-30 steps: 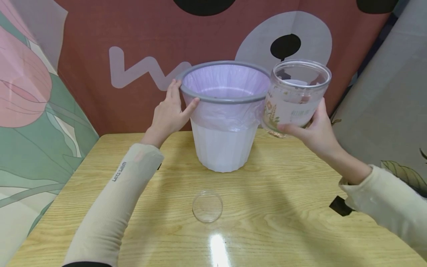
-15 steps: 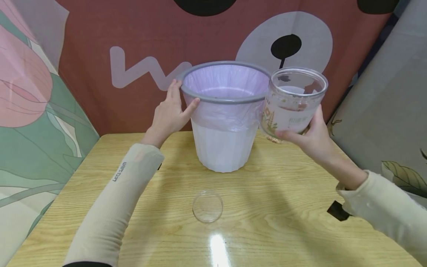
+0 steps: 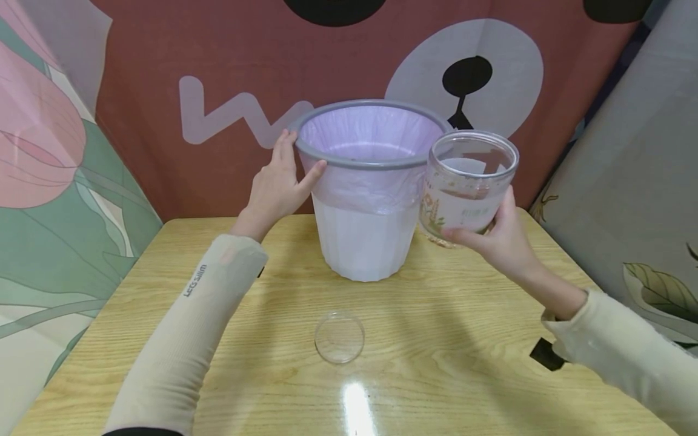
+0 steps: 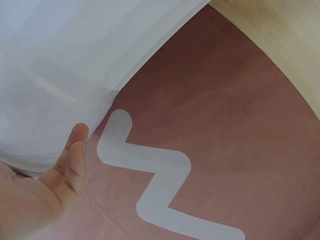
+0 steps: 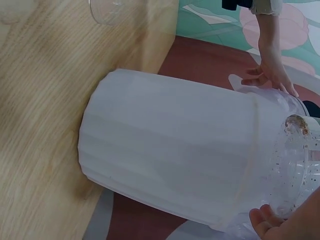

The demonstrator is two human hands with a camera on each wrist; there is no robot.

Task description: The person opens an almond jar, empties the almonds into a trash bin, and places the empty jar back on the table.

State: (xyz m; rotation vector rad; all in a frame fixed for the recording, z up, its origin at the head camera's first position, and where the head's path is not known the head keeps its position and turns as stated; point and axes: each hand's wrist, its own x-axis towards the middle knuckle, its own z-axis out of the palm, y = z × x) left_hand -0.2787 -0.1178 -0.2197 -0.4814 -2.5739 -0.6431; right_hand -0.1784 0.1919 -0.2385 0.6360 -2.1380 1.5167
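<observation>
A white ribbed trash can [image 3: 364, 245] with a grey rim and a thin purplish liner [image 3: 376, 189] stands on the table. My left hand [image 3: 277, 186] touches the rim's left side, thumb in front; its fingers look extended in the left wrist view. To the right of the can, my right hand [image 3: 504, 242] grips a clear jar [image 3: 471, 191] with printed flowers, holding it above the table and tilted. Brown bits [image 5: 298, 124] cling near the jar's bottom in the right wrist view. A round clear lid [image 3: 339, 338] lies on the table.
The wooden table [image 3: 436, 375] reaches back to a red printed cloth backdrop [image 3: 245, 54]. Patterned cloths hang on the left [image 3: 43, 157] and right [image 3: 616, 181].
My right hand has lowered the jar and brought it a little to the left, nearer me. The left hand, trash can and lid stay where they were.
</observation>
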